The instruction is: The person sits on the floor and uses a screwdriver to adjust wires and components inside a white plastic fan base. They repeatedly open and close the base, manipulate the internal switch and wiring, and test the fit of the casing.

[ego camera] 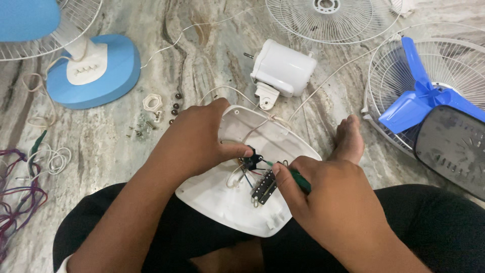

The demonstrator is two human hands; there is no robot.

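Note:
An upturned white fan base (268, 146) rests on my lap, its wired inside facing up. My left hand (199, 139) lies over its left part and pinches a small black part (251, 161) between thumb and fingers. My right hand (318, 194) grips a green-handled screwdriver (300, 181), its tip at the black part. A black switch block (263, 188) with coloured wires sits just below the tip. A thin white cable leads from the base to the white motor housing (283, 68) lying on the floor beyond.
A blue fan base (108, 76) with a fan stands at top left. Small screws and a white ring (151, 103) lie beside it. Wire guards (328, 17) are at top, a blue blade (422, 96) in a guard at right, a dark panel (454, 146), my foot (348, 139), wire bundles (20, 197) left.

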